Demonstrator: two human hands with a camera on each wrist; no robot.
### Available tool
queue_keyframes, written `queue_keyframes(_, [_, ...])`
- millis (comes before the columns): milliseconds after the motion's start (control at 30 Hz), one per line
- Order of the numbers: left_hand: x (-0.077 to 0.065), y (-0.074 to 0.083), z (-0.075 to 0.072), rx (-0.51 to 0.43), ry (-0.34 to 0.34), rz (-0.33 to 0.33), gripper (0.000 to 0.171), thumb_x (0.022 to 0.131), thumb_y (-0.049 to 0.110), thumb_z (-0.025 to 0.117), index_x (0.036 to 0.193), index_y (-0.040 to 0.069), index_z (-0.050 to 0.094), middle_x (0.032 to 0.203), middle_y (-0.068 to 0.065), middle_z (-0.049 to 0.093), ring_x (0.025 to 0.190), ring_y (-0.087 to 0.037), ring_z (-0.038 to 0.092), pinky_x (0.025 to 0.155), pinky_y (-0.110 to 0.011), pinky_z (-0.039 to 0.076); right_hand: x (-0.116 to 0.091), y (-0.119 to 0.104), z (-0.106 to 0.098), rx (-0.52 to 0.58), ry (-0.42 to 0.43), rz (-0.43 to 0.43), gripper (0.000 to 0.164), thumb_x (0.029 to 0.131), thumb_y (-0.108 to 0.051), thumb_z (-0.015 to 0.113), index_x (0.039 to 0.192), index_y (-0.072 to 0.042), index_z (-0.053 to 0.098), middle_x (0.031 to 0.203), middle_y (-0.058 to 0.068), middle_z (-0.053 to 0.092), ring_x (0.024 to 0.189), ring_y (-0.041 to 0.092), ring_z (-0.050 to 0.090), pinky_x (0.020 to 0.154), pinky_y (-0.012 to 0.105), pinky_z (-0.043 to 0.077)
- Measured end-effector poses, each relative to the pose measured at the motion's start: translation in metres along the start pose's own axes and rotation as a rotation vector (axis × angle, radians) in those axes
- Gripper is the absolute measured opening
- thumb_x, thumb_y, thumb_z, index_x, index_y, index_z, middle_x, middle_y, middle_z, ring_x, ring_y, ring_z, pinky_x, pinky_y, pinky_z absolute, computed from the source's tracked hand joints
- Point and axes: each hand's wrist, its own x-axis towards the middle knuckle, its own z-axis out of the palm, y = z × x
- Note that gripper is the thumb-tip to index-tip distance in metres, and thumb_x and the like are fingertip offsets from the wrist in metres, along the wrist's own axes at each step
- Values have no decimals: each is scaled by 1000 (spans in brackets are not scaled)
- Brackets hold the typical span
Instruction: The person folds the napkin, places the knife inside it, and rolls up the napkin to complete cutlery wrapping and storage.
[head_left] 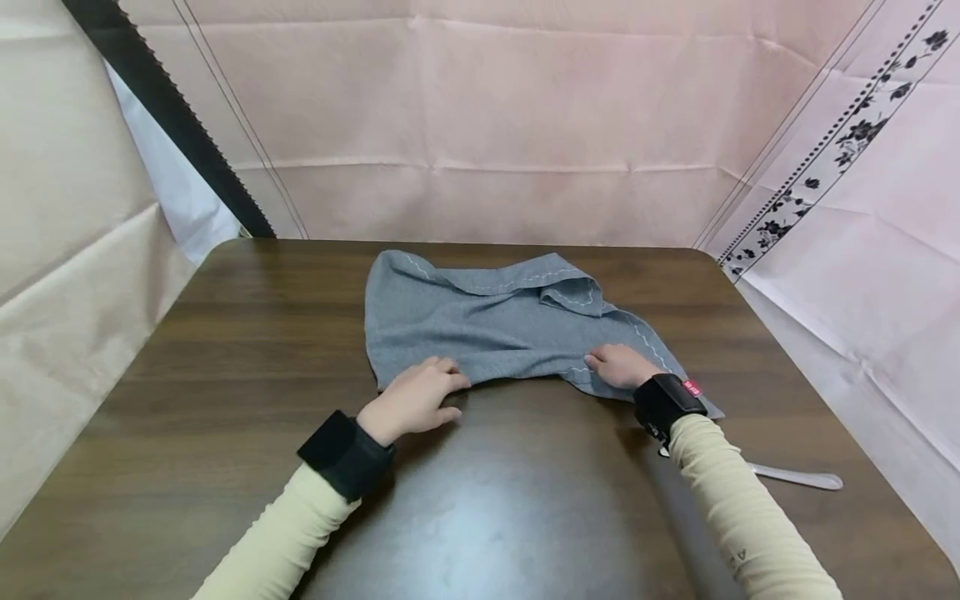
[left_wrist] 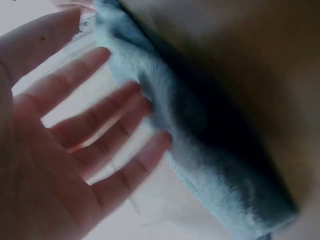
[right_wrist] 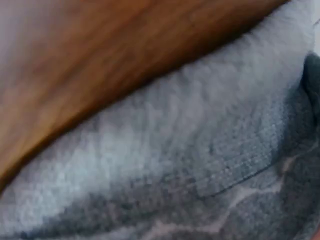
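A blue-grey cloth [head_left: 480, 321] with a white stitched line along its border lies crumpled across the far middle of the table. Its far right part is folded over on itself. My left hand [head_left: 420, 398] is at the near left edge of the cloth, fingers spread and fairly straight, as the left wrist view also shows, with the cloth [left_wrist: 165, 105] just past its fingertips. On the right side of the cloth, my right hand [head_left: 621, 365] grips near the edge with bent fingers. Cloth [right_wrist: 175, 135] fills much of the right wrist view, where those fingers are hidden.
A metal utensil handle [head_left: 798, 477] sticks out to the right from behind my right forearm, which covers its middle. The brown wooden table [head_left: 225, 400] has rounded far corners. Pale sheets [head_left: 525, 108] hang around it, one with a black floral band.
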Motion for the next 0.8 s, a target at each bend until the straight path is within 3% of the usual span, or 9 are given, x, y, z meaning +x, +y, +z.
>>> queue_keyframes(100, [19, -2, 3, 124, -48, -47, 38, 78, 22, 73, 112, 9, 62, 105, -9, 55, 96, -27, 51, 74, -40, 45, 1, 1, 1, -16, -39, 29, 26, 96, -13, 41, 81, 0, 57, 84, 16, 59, 88, 34, 56, 77, 45, 40])
queue_keyframes(200, [35, -7, 4, 201, -72, -72, 19, 81, 12, 69, 98, 7, 64, 93, -9, 57, 85, -26, 56, 66, -39, 48, 1, 0, 0, -8, -72, 61, 30, 97, -15, 38, 103, 5, 60, 104, 24, 59, 105, 40, 51, 89, 47, 38])
queue_keyframes(267, [43, -12, 2, 203, -79, -79, 4, 82, 4, 64, 85, 7, 63, 83, -9, 58, 74, -25, 57, 60, -37, 48, 1, -1, 0, -3, -89, 66, 36, 97, -15, 37, 116, 10, 54, 117, 28, 54, 114, 42, 45, 94, 48, 34])
queue_keyframes(367, [49, -22, -10, 118, -70, -87, 15, 82, -4, 54, 82, 6, 66, 83, -11, 62, 72, -24, 60, 60, -37, 48, 2, -4, 0, -2, -111, 68, 39, 97, -17, 36, 121, 11, 51, 121, 28, 51, 117, 42, 43, 97, 48, 32])
queue_keyframes(467, [50, -31, -28, -15, 18, -96, 20, 83, -4, 50, 93, 4, 66, 86, -11, 64, 72, -22, 58, 62, -36, 48, 4, -6, -1, -3, -128, 75, 40, 98, -21, 37, 121, 8, 53, 119, 25, 53, 115, 40, 45, 95, 48, 34])
queue_keyframes(567, [50, -37, -37, -79, 135, -88, 19, 87, -5, 46, 100, 2, 57, 74, -11, 60, 60, -19, 51, 54, -33, 42, 6, -7, -1, -12, -139, 98, 40, 98, -27, 39, 116, 3, 58, 111, 19, 59, 106, 34, 52, 89, 45, 38])
queue_keyframes(667, [51, -35, -33, -12, 197, -82, 17, 84, -8, 49, 95, 5, 52, 72, -8, 52, 61, -20, 49, 51, -32, 40, 8, -6, 0, -24, -137, 119, 35, 96, -30, 43, 103, -1, 62, 91, 10, 60, 87, 25, 54, 75, 38, 41])
queue_keyframes(800, [47, -26, -20, 166, 193, -36, 16, 75, -6, 57, 84, 7, 62, 85, -7, 51, 79, -24, 49, 63, -38, 45, 8, -7, 2, -23, -134, 137, 34, 94, -33, 47, 90, -4, 61, 74, 5, 52, 73, 21, 48, 64, 33, 37])
